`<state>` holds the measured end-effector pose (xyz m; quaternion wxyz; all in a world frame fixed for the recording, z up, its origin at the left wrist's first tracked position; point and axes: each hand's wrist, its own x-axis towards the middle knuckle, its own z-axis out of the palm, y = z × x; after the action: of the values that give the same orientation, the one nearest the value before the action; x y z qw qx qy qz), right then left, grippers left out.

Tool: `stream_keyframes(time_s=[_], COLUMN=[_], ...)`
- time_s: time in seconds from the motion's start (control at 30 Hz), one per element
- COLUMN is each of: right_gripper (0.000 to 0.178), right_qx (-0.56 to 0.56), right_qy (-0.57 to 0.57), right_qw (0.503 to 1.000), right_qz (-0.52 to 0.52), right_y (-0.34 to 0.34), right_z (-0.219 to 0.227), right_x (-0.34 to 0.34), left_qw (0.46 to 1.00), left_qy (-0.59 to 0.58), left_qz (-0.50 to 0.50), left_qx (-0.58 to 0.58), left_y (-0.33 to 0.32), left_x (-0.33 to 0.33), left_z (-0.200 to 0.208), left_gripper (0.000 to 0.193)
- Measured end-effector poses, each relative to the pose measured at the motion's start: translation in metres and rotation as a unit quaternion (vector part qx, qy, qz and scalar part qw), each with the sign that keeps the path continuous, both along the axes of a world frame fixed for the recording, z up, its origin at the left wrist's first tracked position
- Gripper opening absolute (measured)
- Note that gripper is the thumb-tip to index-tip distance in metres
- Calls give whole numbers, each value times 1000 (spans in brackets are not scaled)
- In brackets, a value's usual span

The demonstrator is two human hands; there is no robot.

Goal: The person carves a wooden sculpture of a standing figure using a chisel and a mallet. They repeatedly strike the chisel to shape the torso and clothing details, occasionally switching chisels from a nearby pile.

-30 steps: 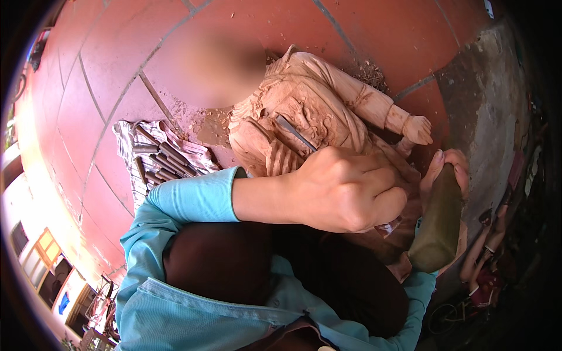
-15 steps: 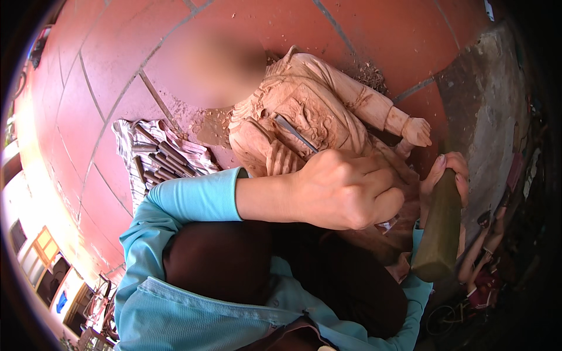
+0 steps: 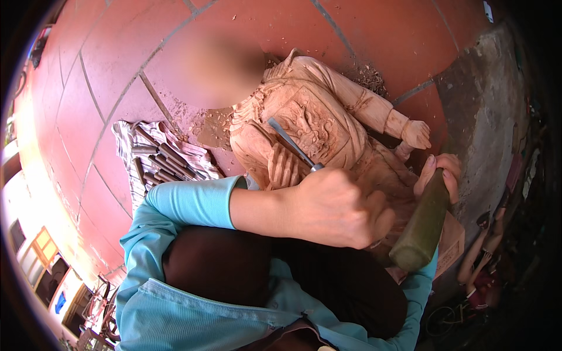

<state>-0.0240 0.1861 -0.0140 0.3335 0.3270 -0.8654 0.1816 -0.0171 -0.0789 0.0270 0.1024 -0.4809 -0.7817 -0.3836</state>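
Note:
A carved pale wooden figure lies on the floor in front of me, with robe folds, a relief panel on the chest and an outstretched arm. My left hand is closed around a chisel; the fist hides its handle. The narrow metal blade slants up and left, its tip over the figure's chest beside the relief. At the right, my right hand grips the thin end of a greenish wooden mallet. Its thick end points down toward me, a short way right of my left fist.
Several dark-handled carving tools lie on a striped cloth at the left. Wood shavings litter the red tiled floor around the figure. A grey concrete strip runs along the right, with another person beyond it.
The mallet's thick end has swung left, closer to my left fist. My left hand has moved slightly toward me with the chisel, showing more of its blade.

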Motion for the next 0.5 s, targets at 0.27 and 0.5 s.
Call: stream_keyframes(time_s=[0.27, 0.5], right_gripper=[53, 54], right_qx=[-12, -16], right_qy=[-31, 65], right_qw=[999, 998], right_qz=[24, 16], right_y=[-12, -23], right_z=[28, 33], right_x=[8, 9], left_qw=[983, 973], left_qy=[-101, -81], left_qz=[-98, -178], left_qx=[118, 124], left_y=[-7, -19], left_x=[-8, -8], left_z=[12, 0], left_gripper=[23, 17])
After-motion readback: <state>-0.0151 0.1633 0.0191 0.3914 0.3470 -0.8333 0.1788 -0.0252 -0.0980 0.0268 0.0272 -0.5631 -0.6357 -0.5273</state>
